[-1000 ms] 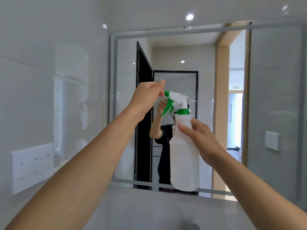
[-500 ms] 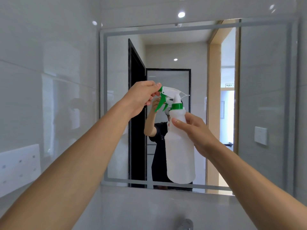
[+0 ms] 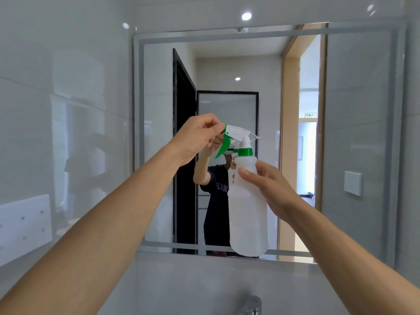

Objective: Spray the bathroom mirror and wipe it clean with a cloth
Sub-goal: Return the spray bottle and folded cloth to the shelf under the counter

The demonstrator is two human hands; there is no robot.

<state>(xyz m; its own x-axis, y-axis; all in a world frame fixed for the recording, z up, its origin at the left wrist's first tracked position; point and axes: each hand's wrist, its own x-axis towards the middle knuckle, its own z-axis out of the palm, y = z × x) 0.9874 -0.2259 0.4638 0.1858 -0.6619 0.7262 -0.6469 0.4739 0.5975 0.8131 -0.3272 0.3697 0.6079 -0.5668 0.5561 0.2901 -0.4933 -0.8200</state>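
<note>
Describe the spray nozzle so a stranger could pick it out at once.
Start at the wall mirror. In front of its centre the right hand holds a translucent white spray bottle. The nozzle is the small green tip of its white head, pinched by the left hand, above the longer green trigger.

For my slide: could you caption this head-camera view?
Facing the mirror, the right hand holds a spray bottle while the left hand pinches its nozzle.

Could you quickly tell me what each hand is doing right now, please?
Left hand: fingers pinch the green nozzle of the spray bottle.
Right hand: fingers hold the spray bottle's body.
</note>
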